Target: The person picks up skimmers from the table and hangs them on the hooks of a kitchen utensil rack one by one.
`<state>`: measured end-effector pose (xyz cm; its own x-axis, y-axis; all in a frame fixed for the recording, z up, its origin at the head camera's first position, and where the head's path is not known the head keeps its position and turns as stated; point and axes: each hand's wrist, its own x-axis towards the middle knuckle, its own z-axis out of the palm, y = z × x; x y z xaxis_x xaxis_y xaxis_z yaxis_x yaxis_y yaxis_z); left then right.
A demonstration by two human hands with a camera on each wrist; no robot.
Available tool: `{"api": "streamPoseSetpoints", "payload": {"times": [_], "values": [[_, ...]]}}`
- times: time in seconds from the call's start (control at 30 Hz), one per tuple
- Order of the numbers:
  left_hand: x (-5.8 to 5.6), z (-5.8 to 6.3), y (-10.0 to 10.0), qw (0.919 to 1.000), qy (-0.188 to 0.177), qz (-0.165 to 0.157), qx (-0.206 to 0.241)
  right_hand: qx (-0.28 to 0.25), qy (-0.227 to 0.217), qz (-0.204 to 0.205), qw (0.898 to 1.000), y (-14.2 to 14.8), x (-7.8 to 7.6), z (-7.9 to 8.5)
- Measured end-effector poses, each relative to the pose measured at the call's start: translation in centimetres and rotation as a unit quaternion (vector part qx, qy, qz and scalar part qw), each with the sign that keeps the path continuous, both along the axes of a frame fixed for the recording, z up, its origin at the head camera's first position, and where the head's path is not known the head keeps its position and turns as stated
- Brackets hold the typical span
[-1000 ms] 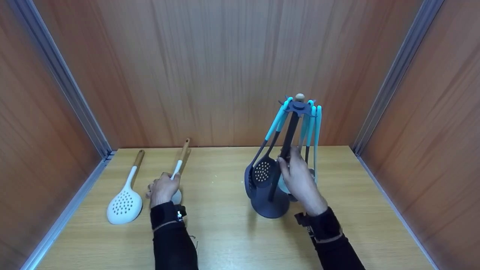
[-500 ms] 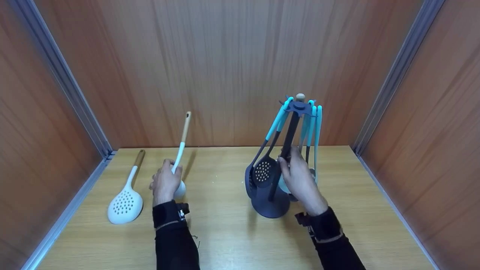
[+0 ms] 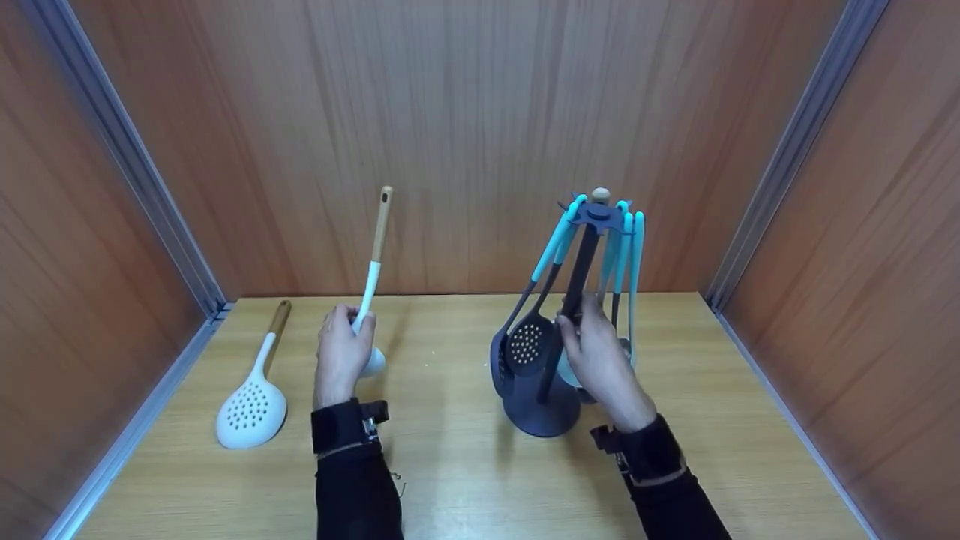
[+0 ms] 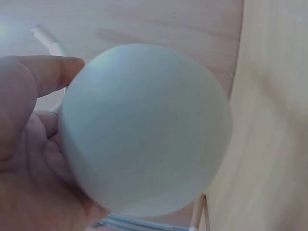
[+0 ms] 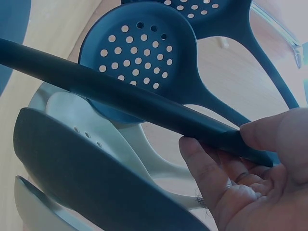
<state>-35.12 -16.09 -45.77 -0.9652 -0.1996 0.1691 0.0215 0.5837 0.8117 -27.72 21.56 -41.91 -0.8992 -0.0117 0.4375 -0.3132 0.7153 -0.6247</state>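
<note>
My left hand (image 3: 343, 351) grips a white ladle (image 3: 366, 296) by its neck, its wooden handle pointing up. In the left wrist view the ladle's round bowl (image 4: 147, 130) fills the middle, with the thumb and fingers behind its edge. My right hand (image 3: 598, 360) holds the dark pole of a utensil stand (image 3: 582, 270), thumb on one side and fingers on the other. From the stand's top hang several utensils with turquoise handles. Among them, a dark skimmer (image 5: 137, 55) shows beside the pole (image 5: 159, 113) in the right wrist view.
A white slotted turner (image 3: 252, 412) with a wooden handle lies on the table (image 3: 442, 480) at the left. Wooden panels close in the back (image 3: 465, 135) and both sides. The stand's round dark base (image 3: 541, 416) rests on the table.
My left hand has lifted the ladle off the table, moving up and slightly right; its handle now stands steeper. The right hand and stand have stayed in place.
</note>
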Motion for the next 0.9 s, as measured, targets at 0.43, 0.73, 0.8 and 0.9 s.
{"api": "streamPoseSetpoints", "payload": {"times": [0.43,0.73,0.8,0.9], "values": [[1.3,3.0,1.6,0.9951,0.092,-0.023,0.027,-0.002,0.005,0.000,1.000,0.0,0.1,0.0],[3.0,4.8,2.6,0.9878,0.153,-0.031,0.009,-0.005,0.011,0.001,1.000,0.1,0.1,0.0],[3.3,5.1,2.8,0.9860,0.162,-0.041,0.004,-0.004,0.009,0.001,1.000,0.0,0.1,0.0],[3.7,5.6,3.2,0.9838,0.171,-0.053,-0.001,-0.002,0.007,-0.001,1.000,0.1,0.1,0.1]]}}
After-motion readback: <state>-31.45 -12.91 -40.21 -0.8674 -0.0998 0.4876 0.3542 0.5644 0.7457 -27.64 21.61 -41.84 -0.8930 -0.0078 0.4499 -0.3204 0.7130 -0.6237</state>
